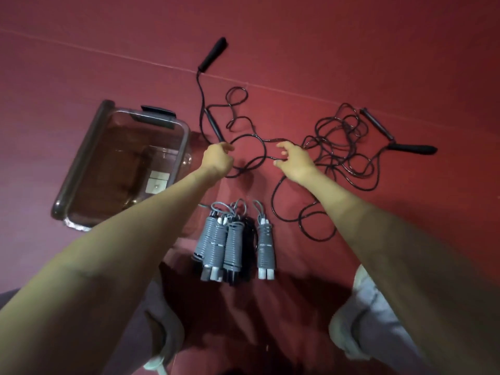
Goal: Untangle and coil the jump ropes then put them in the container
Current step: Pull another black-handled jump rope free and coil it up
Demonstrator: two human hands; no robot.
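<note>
near: four coiled ropes (233, 244), three grey, one black | mid: left hand (217, 158) fisted on loose ropes (335, 147); right hand (295, 161) half-open at cord, grip unclear | two loose, tangled, four handles (213, 54) | left: one container (81, 155) | red floor (351, 63)

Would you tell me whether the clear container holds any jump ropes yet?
Empty of ropes: the clear container shows only its bare bottom, and the coiled grey ropes lie outside on the floor.
</note>
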